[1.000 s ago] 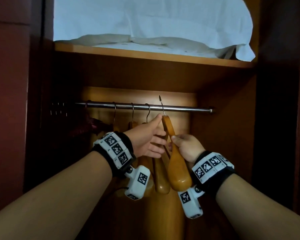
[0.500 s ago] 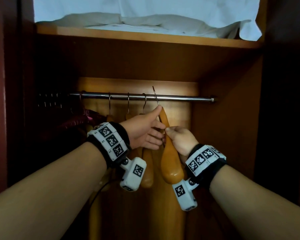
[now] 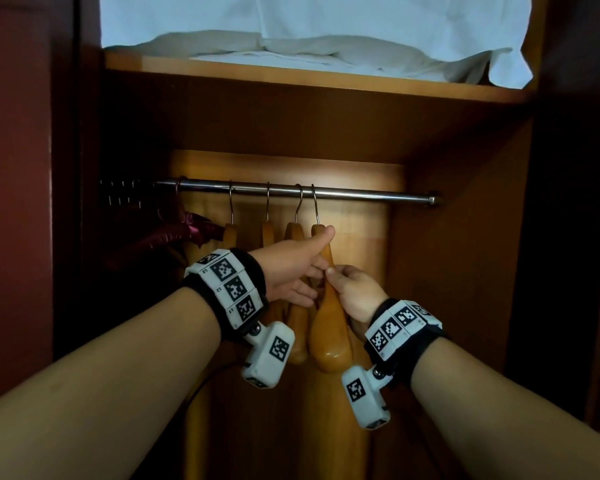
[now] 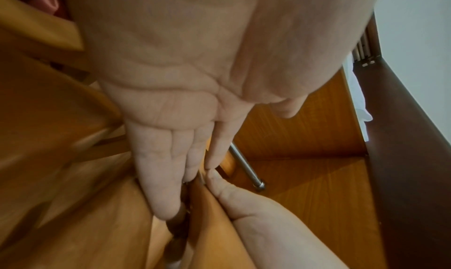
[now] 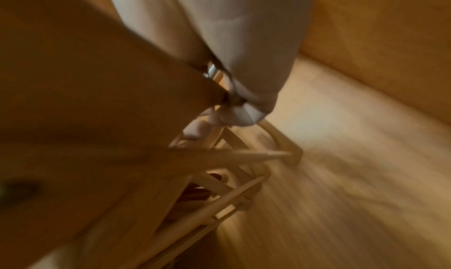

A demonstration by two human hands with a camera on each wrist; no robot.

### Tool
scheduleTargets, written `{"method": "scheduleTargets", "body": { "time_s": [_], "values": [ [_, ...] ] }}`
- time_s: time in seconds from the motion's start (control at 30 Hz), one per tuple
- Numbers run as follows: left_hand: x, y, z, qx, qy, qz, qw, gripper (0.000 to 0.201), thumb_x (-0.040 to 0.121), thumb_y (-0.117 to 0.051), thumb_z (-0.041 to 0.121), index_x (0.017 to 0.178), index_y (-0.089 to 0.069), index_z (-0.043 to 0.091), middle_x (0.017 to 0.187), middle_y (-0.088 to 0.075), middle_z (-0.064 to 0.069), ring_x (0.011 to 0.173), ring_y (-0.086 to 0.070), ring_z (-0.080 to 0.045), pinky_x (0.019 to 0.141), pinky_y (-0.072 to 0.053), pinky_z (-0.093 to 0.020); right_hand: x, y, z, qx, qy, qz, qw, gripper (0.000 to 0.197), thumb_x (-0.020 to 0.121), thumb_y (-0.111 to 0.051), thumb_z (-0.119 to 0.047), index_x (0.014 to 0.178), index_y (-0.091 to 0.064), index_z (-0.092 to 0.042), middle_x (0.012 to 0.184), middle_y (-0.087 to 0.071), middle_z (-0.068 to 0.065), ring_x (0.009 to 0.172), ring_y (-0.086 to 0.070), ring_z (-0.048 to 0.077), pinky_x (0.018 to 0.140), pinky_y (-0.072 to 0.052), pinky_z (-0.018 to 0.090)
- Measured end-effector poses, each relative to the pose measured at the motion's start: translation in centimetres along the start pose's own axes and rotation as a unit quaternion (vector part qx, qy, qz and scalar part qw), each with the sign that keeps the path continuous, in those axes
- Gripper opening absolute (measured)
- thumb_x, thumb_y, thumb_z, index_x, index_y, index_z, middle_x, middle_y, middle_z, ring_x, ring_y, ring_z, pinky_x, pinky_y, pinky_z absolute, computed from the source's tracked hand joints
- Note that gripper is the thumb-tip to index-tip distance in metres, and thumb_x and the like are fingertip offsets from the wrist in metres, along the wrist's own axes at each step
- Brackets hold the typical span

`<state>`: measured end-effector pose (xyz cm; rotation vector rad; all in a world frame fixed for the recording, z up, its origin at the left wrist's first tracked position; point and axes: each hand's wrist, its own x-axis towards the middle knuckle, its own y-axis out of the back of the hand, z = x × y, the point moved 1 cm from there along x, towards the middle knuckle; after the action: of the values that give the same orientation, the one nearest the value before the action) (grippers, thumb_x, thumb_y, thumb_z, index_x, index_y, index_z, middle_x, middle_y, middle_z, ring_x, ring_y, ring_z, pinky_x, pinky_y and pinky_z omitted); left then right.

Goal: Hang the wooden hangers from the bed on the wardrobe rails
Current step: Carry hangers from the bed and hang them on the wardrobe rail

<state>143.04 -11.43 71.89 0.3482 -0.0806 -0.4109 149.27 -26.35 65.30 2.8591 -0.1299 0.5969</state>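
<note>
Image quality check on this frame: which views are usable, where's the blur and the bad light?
Head view: sharp, but dim at the sides; a light patch falls on the back panel behind the rail. Left wrist view: left hand fairly sharp, hangers at left smeared. Right wrist view: heavy motion blur, hanger bars streaked.

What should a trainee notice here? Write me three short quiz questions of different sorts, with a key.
1. True or false: the hook of the rightmost wooden hanger, which the right hand pinches, is over the rail.
2. How many wooden hangers hang on the rail, counting that one? A: two. B: four. C: six.
3. In a few words: what lies on the shelf above the rail?

Key: 1 true. 2 B. 3 white cloth, loosely folded.
</note>
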Motion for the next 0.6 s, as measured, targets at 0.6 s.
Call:
{"method": "scheduleTargets", "body": {
  "time_s": [0.6],
  "values": [
    [-4.0,-0.6,-4.2,0.011,-0.101,0.074,0.992,0.070,0.097,-0.038,0.068,0.134,-0.060,0.014,0.138,-0.061,-0.006,0.123,-0.058,-0.017,0.110,-0.043,-0.034,-9.1,0.6,-0.7,-0.097,-0.058,0.010,0.994,0.057,0.100,-0.053,-0.036,0.149,-0.035,-0.015,0.135,-0.055,0.010,0.117,-0.057,0.024,0.102,-0.048,0.037]
  ]
}}
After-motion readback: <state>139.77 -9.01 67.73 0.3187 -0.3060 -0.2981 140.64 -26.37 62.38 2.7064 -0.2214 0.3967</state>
